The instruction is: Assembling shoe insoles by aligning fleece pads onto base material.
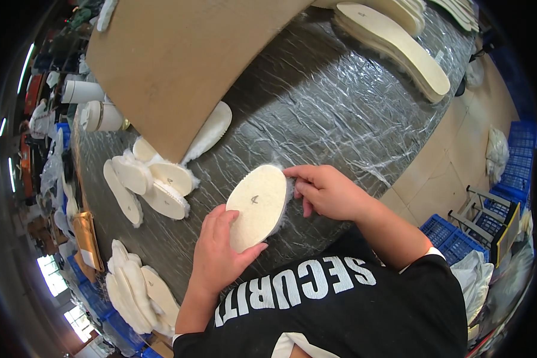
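A cream, oval insole [258,206] with a fleecy underside and a pen mark on its face is tilted up above the table in front of me. My left hand [221,238] grips its lower left edge, the thumb along the bottom and the fingers on its face. At the upper right edge, the index fingertip of my right hand [325,190] touches the rim; the other fingers are apart and loosely bent beside the fleece. More fleecy insoles [166,200] lie in a loose heap to the left of my hands.
Plastic film covers the dark table [316,101]. A brown board [185,59] lies at the far left over one insole. Stacked insoles [394,45] stand far right, and another pile [131,292] lies near left. White containers [98,113] stand left; blue crates [453,238] are on the floor right.
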Motion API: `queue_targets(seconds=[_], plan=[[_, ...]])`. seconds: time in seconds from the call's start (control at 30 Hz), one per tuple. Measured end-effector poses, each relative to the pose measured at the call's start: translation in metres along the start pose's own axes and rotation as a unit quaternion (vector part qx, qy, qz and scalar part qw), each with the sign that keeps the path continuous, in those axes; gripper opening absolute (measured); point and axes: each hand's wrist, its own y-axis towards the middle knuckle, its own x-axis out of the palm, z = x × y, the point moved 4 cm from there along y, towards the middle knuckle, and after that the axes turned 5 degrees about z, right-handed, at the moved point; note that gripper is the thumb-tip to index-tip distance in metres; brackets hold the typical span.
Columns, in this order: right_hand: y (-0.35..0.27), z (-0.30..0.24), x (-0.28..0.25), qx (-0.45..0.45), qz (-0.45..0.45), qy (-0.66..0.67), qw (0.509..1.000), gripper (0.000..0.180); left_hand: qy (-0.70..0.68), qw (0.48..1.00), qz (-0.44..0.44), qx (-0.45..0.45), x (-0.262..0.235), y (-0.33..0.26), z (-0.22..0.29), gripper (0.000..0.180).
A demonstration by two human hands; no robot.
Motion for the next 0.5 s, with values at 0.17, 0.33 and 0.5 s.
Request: queue_targets(seconds=[0.17,0.33,0.5], plan=[[-0.0001,-0.0006,0.0015,-0.003,-0.005,-0.001,1.0,0.035,0.002,1.0,-0.001,0.0,-0.0004,0.0,0.0007,0.074],[-0.0003,-0.0014,0.0005,-0.017,0.003,-0.013,1.0,0.038,0.02,1.0,-0.008,-0.007,0.0036,0.002,0.0022,0.073],[-0.0022,-0.0035,0.0015,-0.01,-0.001,-0.016,1.0,0.035,0.045,0.999,-0.021,0.013,0.0044,0.0019,0.005,0.074]])
